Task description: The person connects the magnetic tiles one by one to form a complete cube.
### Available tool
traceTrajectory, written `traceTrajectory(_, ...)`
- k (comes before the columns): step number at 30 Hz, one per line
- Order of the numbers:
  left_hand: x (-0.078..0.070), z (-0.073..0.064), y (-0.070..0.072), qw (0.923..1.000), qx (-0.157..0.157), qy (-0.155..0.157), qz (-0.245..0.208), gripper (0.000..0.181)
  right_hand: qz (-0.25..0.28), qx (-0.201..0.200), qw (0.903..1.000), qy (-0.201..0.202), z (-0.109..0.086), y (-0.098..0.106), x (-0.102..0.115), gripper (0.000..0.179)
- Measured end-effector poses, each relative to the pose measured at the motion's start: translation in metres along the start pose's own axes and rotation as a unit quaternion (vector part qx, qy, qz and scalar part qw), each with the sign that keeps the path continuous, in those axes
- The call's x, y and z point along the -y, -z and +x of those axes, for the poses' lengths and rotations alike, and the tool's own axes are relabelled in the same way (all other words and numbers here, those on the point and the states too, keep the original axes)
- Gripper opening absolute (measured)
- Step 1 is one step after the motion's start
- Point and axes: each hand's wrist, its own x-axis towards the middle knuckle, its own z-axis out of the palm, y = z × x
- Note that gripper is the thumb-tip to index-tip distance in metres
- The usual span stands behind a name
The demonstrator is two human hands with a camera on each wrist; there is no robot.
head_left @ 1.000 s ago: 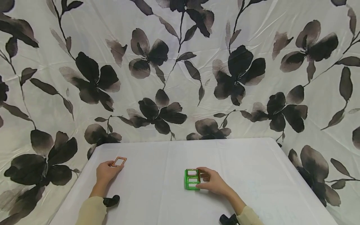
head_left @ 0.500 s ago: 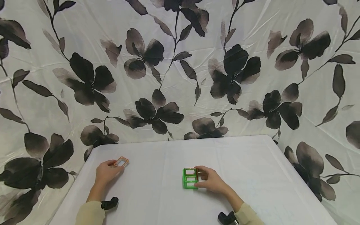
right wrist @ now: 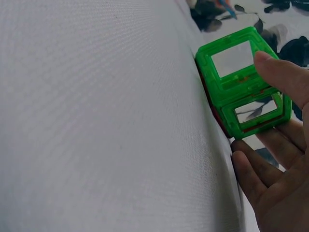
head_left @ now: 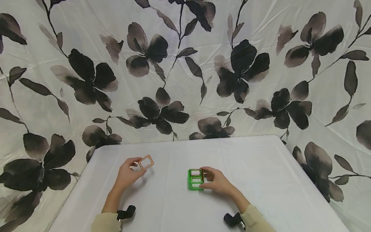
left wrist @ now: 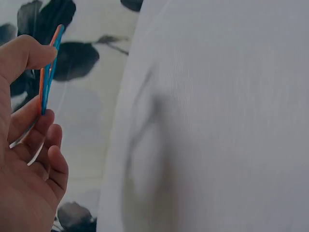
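My left hand [head_left: 129,173] is raised over the left of the table, pinching an orange square magnetic tile [head_left: 146,162] by its edge. In the left wrist view, a blue edge [left wrist: 50,79] lies against the orange one, seen nearly side-on between thumb and fingers. Near the middle, a boxlike block of green magnetic tiles [head_left: 189,179] with open windows stands on the table. My right hand [head_left: 218,183] grips its right side, thumb at the near side and fingers behind. Some red shows along the block's lower edge in the right wrist view.
The table [head_left: 174,209] has a white cover. Behind it hangs a white cloth [head_left: 203,106] printed with dark flowers. A black wrist camera [head_left: 126,212] sits at the left wrist, and another black camera [head_left: 233,220] at the right.
My left hand has carried the orange tile rightward, toward the green block, and its tilt has changed. My right hand and the green block have stayed nearly still; the head view has shifted slightly.
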Motion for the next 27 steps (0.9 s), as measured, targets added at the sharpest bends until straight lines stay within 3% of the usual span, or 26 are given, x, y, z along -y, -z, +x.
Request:
traceTrajectory(4, -0.019, -0.006, -0.014, 0.999, 0.008, -0.043, -0.011, 0.052, -0.003, 0.0, 1.0, 0.001, -0.001, 0.0, -0.001, 0.065)
traceTrajectory(13, -0.055, -0.014, -0.047, 0.9946, 0.047, -0.075, -0.055, 0.052, 0.003, 0.001, 1.0, 0.003, 0.0, 0.001, 0.0, 0.066)
traceTrajectory(20, -0.073, -0.016, -0.076, 0.9876, 0.084, -0.108, -0.077, 0.052, -0.002, 0.002, 1.0, -0.002, 0.001, -0.001, -0.003, 0.066)
traceTrajectory(27, -0.086, -0.016, -0.092, 0.9819, 0.122, -0.127, -0.069, 0.05, -0.005, -0.003, 1.0, 0.004, 0.002, 0.0, -0.004, 0.07)
